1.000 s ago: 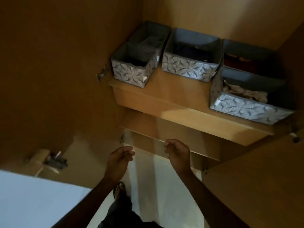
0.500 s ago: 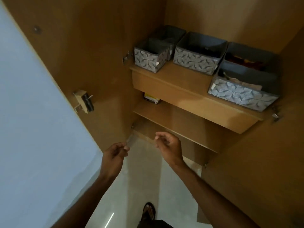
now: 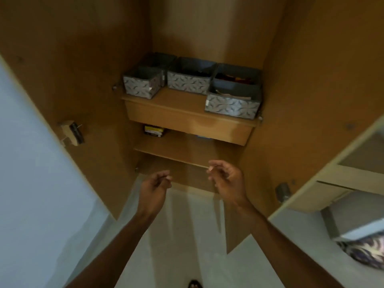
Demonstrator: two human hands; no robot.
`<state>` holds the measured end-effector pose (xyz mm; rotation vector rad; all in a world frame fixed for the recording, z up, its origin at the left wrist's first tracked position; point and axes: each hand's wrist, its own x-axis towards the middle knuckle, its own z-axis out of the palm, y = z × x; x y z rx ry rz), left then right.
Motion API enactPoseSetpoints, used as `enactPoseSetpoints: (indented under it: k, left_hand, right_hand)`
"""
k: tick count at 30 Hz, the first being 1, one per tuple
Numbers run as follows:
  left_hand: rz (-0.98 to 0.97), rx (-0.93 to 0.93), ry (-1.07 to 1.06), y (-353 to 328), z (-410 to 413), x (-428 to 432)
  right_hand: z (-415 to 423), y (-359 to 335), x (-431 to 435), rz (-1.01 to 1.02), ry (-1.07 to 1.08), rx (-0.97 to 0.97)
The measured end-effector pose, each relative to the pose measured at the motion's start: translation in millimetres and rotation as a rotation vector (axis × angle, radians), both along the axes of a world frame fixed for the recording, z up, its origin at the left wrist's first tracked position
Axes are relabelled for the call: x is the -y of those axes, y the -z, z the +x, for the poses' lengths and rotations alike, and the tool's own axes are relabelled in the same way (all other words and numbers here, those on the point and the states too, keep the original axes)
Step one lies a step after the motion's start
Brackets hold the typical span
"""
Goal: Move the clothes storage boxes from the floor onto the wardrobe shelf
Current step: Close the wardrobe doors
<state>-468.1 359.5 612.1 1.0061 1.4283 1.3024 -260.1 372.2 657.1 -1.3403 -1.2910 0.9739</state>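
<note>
Hovering low before the open wardrobe, my left hand [image 3: 154,187] and right hand [image 3: 227,179] were loosely curled and gripped nothing. The storage boxes [image 3: 233,94] sat on the wardrobe shelf [image 3: 178,100], small ones left, long one right; none showed on the floor [image 3: 176,235]. They looked like light, soft-walled fabric, likely to sag, so I'd have held opposite short walls near the base.

Dim brown wardrobe interior [image 3: 207,28] – pale glossy floor [image 3: 187,235] below – doors open
</note>
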Motion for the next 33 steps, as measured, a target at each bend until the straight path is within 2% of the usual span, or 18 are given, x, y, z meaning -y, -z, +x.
enactPoseSetpoints:
  k: [4,8,15,19,24,33]
  left_hand:
    - [0.054,-0.007,0.142,-11.4,70.3,-4.2]
    - [0.074,-0.009,0.261,-19.2,144.3,-2.7]
    - [0.145,-0.037,0.329,-48.6,252.6,-7.2]
    - [0.198,-0.033,0.322,-61.4,295.5,-10.5]
    - [0.262,-0.025,0.336,-60.7,320.2,-6.3]
    - [0.26,-0.093,0.168,-57.8,309.5,4.0]
  right_hand:
    - [60.8,-10.0,27.7,0.047,0.136,-0.005]
    - [130.8,-14.1,51.0,0.154,0.254,0.076]
    - [238.1,-22.9,58.6,0.378,0.333,0.195]
    - [273.1,-27.6,33.4,0.36,0.374,0.183]
    - [272.8,-25.7,5.7,0.32,0.231,0.182]
    - [267.9,-20.0,-16.2,0.331,0.037,0.152]
